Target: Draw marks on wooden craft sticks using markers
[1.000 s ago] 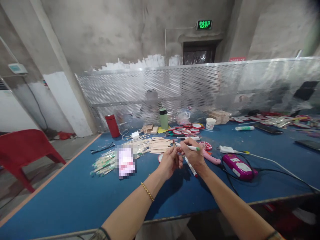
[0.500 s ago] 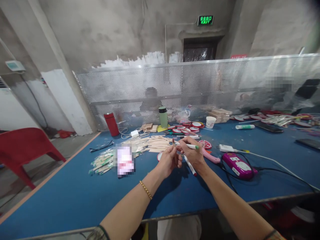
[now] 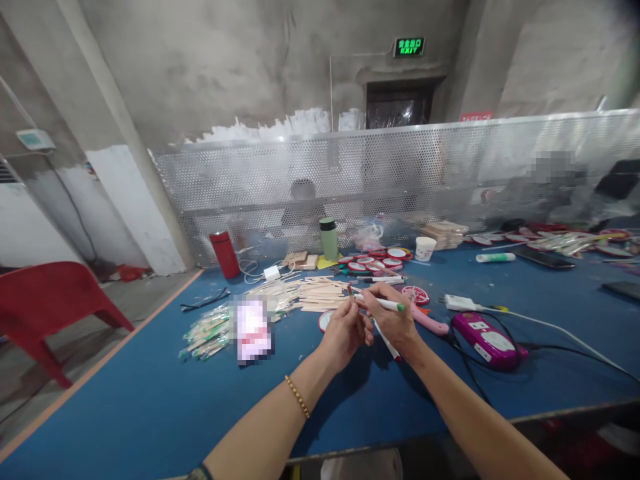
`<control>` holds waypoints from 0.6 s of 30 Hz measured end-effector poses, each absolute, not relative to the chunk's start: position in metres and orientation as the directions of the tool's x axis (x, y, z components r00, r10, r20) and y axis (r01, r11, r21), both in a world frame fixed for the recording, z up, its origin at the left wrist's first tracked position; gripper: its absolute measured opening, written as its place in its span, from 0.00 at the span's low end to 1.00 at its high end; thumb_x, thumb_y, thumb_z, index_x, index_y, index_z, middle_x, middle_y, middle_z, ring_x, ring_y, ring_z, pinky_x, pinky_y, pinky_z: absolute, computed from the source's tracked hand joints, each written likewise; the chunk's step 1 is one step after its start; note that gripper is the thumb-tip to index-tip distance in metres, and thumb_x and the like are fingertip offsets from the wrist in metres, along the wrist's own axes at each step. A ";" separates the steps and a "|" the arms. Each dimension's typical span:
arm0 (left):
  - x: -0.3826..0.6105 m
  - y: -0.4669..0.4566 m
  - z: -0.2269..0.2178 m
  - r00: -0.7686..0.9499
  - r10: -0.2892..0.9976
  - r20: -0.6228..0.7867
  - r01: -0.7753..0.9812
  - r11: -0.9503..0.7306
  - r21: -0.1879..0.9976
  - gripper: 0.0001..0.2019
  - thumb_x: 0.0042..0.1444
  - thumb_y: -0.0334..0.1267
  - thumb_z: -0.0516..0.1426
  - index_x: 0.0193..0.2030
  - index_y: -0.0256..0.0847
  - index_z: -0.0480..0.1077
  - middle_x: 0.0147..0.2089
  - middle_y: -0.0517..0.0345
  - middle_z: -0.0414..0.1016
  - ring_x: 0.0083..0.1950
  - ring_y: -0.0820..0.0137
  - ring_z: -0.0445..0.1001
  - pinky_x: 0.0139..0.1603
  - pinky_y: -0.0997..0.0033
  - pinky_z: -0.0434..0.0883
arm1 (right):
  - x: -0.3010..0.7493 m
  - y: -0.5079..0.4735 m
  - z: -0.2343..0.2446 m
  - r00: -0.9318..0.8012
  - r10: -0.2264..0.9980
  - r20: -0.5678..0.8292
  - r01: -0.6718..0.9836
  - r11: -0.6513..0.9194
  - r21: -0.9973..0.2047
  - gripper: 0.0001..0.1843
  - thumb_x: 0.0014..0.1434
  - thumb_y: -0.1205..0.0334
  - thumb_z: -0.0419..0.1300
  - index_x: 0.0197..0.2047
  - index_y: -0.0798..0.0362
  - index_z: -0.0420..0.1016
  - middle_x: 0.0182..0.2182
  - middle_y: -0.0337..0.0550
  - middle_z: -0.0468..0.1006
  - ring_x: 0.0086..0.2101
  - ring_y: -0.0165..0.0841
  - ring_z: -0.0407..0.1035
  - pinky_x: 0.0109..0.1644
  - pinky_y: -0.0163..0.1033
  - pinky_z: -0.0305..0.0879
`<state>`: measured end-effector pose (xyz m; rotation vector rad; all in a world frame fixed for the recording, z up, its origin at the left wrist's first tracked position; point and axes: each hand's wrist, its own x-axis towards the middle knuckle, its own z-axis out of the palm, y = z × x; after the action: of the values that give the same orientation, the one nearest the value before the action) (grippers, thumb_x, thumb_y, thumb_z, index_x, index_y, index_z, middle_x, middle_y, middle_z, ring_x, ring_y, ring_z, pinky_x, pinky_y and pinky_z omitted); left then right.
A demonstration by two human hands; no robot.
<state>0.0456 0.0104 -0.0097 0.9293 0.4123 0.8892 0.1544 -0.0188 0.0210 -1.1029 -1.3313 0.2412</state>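
My left hand [image 3: 343, 339] is closed around a thin wooden stick [image 3: 351, 293] with a dark reddish tip, which stands nearly upright above the fingers. My right hand [image 3: 397, 327] grips a white marker [image 3: 387, 304] like a pen; its green end points right and its other end is close to the stick. A white pen with a red end [image 3: 395, 354] lies on the table under my right hand. Behind my hands is a spread of pale wooden sticks [image 3: 320, 293]. A round red-and-white piece [image 3: 324, 321] is partly hidden by my left hand.
On the blue table [image 3: 200, 407] lie bagged green-tipped sticks [image 3: 205, 337], a blurred-out packet [image 3: 253, 333], a pink-handled tool [image 3: 430, 321] and a purple device [image 3: 487, 340] with cables. A red bottle [image 3: 225, 256], green bottle [image 3: 329, 241] and paper cup [image 3: 425, 249] stand farther back.
The view has shifted slightly, so the table contents appear a little lower and mostly farther right. Both hands keep their holds on the stick and marker.
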 end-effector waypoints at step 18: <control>0.045 0.001 -0.006 0.529 0.848 0.028 -0.449 0.252 0.857 0.23 0.47 0.56 0.65 0.34 0.40 0.63 0.19 0.63 0.69 0.15 0.76 0.64 0.18 0.77 0.61 | 0.153 -0.019 0.018 0.244 0.686 0.686 0.515 0.508 -0.691 0.12 0.58 0.56 0.56 0.25 0.50 0.68 0.17 0.35 0.71 0.18 0.29 0.65 0.23 0.34 0.61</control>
<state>0.0451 0.0012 -0.0063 0.9518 0.4982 0.9332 0.1530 -0.0188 0.0175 -1.1313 -1.4066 0.1592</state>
